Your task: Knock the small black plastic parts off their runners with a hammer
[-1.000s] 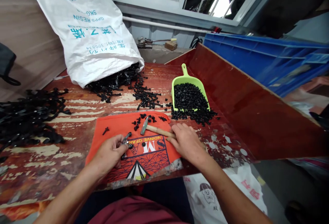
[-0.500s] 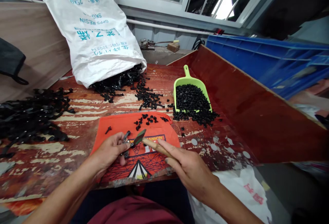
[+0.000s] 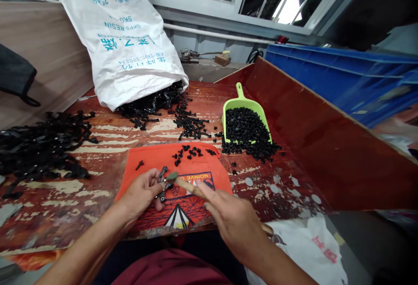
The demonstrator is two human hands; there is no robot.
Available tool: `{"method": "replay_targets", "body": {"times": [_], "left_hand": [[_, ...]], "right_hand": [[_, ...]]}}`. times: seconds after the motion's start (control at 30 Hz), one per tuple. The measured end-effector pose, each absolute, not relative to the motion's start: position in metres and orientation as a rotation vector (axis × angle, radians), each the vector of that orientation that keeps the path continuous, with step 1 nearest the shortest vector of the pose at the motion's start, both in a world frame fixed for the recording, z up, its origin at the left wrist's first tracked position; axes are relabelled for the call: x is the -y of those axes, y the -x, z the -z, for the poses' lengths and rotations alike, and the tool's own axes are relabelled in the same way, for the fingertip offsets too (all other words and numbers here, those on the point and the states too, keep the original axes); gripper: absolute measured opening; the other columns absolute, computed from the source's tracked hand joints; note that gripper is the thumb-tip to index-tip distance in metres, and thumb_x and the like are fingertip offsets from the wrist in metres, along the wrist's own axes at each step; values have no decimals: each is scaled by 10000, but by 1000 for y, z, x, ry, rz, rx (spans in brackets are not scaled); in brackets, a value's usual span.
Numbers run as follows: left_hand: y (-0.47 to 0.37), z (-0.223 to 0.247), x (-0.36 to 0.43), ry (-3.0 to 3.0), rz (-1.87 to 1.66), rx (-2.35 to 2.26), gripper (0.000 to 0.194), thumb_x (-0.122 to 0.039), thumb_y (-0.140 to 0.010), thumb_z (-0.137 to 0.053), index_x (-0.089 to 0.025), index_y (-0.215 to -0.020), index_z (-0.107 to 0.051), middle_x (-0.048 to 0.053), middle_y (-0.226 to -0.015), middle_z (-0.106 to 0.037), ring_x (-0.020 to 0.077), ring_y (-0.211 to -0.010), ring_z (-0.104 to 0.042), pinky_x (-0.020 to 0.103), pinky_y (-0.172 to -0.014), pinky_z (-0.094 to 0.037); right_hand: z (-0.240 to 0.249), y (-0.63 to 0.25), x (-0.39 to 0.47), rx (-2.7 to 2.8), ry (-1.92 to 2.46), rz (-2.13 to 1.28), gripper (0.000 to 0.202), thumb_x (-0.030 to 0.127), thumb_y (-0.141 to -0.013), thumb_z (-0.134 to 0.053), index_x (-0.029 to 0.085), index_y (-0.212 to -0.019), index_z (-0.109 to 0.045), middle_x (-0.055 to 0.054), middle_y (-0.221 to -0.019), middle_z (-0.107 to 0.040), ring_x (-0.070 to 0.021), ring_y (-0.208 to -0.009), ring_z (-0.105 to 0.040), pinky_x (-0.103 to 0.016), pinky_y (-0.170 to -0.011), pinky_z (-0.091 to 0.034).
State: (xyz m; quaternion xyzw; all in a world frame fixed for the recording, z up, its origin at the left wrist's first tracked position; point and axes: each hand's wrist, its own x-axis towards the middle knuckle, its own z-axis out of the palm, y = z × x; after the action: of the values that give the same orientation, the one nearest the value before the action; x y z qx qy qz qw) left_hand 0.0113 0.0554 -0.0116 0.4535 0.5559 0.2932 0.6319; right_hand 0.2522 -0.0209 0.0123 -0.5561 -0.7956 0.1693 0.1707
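Observation:
My left hand (image 3: 143, 191) is closed on a small black plastic part (image 3: 162, 194) with round ends, pinched between thumb and fingers above an orange cloth bag (image 3: 137, 211). My right hand (image 3: 233, 215) grips the wooden handle of a small hammer (image 3: 191, 188). The hammer's dark greenish head is blurred and lies right over the black part; whether they touch, I cannot tell. On the bag's upper half lie several small black pegs (image 3: 189, 150), and one more sits apart near my left hand.
A green dustpan (image 3: 241, 102) full of small black pieces stands to the right. A white sack (image 3: 137, 71) spills black parts at the back, and a heap of black parts (image 3: 42, 145) lies left. A wooden board (image 3: 313, 132) edges the right side, beside a blue crate (image 3: 326, 76).
The hammer's head has tipped down and left onto the black part, and its handle end now shows behind my right hand. My left hand keeps its hold. The view has shifted slightly.

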Motion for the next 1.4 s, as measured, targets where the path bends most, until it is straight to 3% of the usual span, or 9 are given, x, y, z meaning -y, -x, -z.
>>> {"method": "replay_targets", "body": {"times": [0.1, 0.23, 0.4, 0.5, 0.67, 0.9, 1.1, 1.23, 1.4], "left_hand": [[-11, 16, -54, -1042, -673, -1256, 325, -406, -675, -693, -194, -764, -464, -112, -568, -503, 69, -339, -524, 167, -416, -357], [-10, 17, -54, -1044, -673, -1248, 320, -399, -689, -684, -200, -758, -443, -116, -560, -497, 68, -337, -519, 170, -427, -361], [-9, 17, -55, -1051, -655, -1260, 321, -402, -679, -687, -193, -787, -469, -113, -602, -504, 62, -344, -519, 169, -419, -337], [-8, 21, -55, -1059, -661, -1258, 316, -406, -697, -682, -192, -789, -468, -116, -599, -494, 63, -353, -526, 172, -435, -344], [-5, 25, -55, -1051, -649, -1234, 310, -409, -722, -685, -194, -779, -469, -108, -602, -505, 69, -366, -524, 199, -469, -392], [-11, 6, -53, -884, -729, -1102, 251, -327, -774, -710, -200, -880, -522, -84, -587, -556, 76, -483, -556, 192, -552, -437], [-42, 0, -63, -828, -750, -1065, 351, -256, -643, -821, -172, -856, -556, -67, -624, -584, 53, -506, -530, 157, -525, -429], [-48, 5, -70, -876, -704, -1193, 440, -297, -600, -855, -166, -897, -557, -28, -636, -650, 76, -513, -561, 158, -496, -444], [-47, 5, -72, -899, -638, -1189, 416, -334, -612, -850, -165, -838, -544, -15, -613, -664, 54, -445, -506, 146, -438, -404]], "right_hand": [[-8, -252, 22, 2313, 1626, -454, 533, 176, -962, -445, 323, -1473, -417, -45, -1011, -734, -223, -845, -712, -331, -759, -585], [-8, -252, 24, 2177, 1596, -430, 524, 223, -1001, -400, 321, -1513, -340, -62, -1101, -714, -200, -897, -701, -310, -828, -565], [-3, -249, 24, 2273, 1680, -458, 566, 182, -950, -476, 345, -1485, -386, -30, -1005, -739, -230, -841, -713, -329, -732, -577], [-6, -246, 25, 2172, 1636, -512, 554, 205, -982, -430, 343, -1511, -334, -39, -1093, -724, -213, -916, -704, -319, -800, -567], [-7, -239, 28, 2140, 1616, -667, 545, 182, -941, -487, 344, -1459, -437, -28, -1058, -744, -206, -859, -721, -291, -751, -575], [-20, -272, 21, 1858, 1629, -824, 548, 193, -971, -435, 331, -1497, -368, -18, -1303, -646, -201, -1055, -683, -356, -955, -528], [-15, -290, 35, 1789, 1700, -830, 564, 157, -960, -433, 381, -1476, -390, 28, -1378, -583, -200, -1193, -616, -368, -1017, -498], [-7, -295, 43, 1768, 1718, -836, 547, 169, -959, -431, 363, -1471, -407, 16, -1330, -624, -202, -1118, -660, -373, -994, -516], [-2, -297, 46, 1762, 1771, -850, 529, 174, -961, -440, 347, -1461, -433, -7, -1230, -688, -217, -1054, -687, -381, -972, -524]]}}
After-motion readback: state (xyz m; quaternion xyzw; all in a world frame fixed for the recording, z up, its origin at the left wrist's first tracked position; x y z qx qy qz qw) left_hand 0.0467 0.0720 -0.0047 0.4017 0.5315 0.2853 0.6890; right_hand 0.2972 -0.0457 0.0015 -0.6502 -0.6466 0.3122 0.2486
